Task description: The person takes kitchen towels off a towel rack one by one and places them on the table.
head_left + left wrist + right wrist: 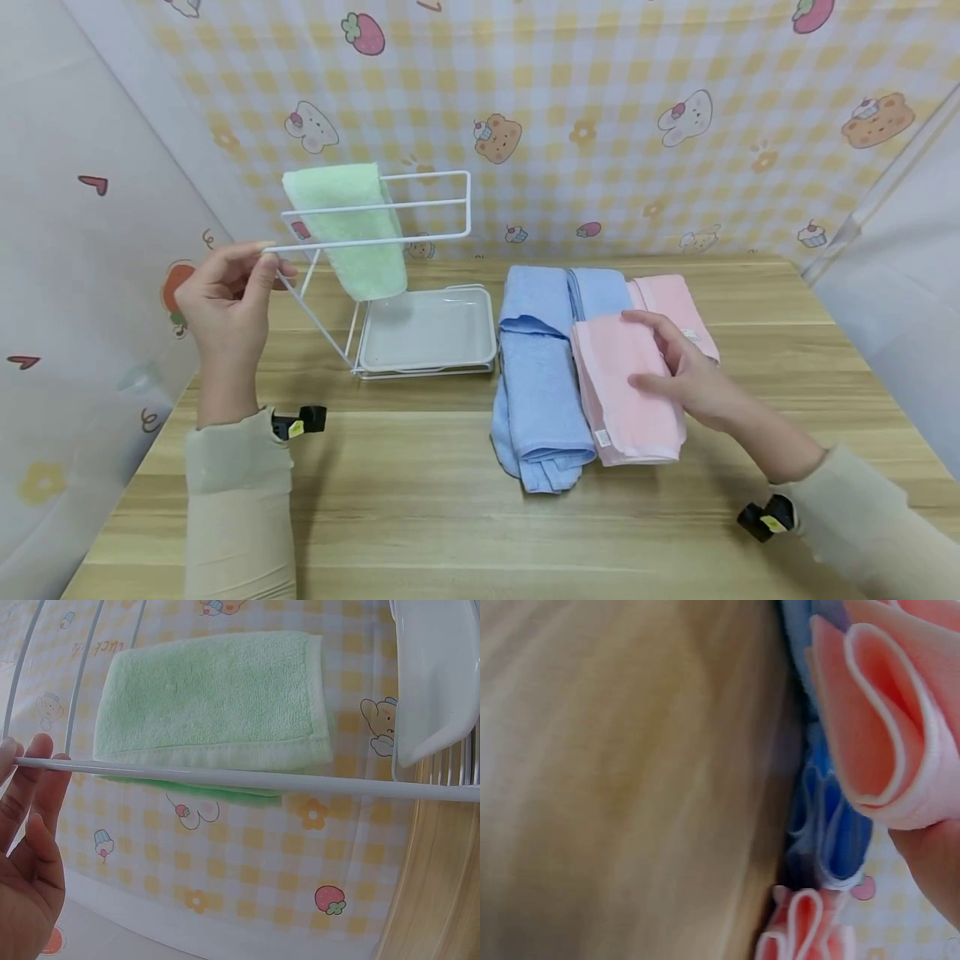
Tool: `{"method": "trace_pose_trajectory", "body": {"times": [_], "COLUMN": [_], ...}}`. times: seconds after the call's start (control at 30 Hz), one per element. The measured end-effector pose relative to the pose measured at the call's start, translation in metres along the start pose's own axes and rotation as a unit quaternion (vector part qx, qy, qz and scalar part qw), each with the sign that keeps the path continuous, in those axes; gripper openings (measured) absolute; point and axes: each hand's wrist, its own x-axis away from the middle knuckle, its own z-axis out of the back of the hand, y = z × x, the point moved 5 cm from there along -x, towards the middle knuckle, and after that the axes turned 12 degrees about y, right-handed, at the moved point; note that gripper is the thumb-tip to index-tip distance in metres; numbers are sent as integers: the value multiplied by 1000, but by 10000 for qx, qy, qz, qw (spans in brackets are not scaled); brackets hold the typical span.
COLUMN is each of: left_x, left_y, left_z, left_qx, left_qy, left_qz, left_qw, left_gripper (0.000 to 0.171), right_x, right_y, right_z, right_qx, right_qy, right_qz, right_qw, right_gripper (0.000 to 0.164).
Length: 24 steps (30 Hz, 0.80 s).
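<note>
With thumb and fingers my left hand pinches the near upper corner of a white wire rack. A folded light green towel hangs over the rack's far bar; the left wrist view shows this green towel beyond the bar under my fingers. My right hand grips a folded pink towel between thumb and fingers. In the right wrist view the held pink towel shows its looped folds, raised above the tabletop.
A shallow white tray sits in the rack's base. Folded blue towels lie left of and behind the held towel, and a second pink towel lies at the back right. The wooden table ends at a patterned cloth backdrop.
</note>
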Motion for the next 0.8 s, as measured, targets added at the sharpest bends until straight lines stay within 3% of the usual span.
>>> {"method": "trace_pose_trajectory", "body": {"times": [0.23,0.43,0.6,0.8], "left_x": [1,0,0,0], "left_y": [1,1,1,-1], "left_z": [0,0,0,1], "left_qx": [4,100,48,-56], "left_qy": [-10,20,17,-9], "left_qz": [-10,25,-9,-21], "left_qw": [10000,9999,10000,10000], "left_gripper": [8,8,10,10], "right_x": [1,1,1,4], "right_y": [19,29,31,28], "right_z": [0,3,4,3], "right_qx": [-81,955,1634,2332], "right_qy": [-165,-47,-65,34], "right_qz": [-473,-602,-211,696], "right_qw": [9987,9936,9863,9699], "right_gripper": [69,75,77,71]}}
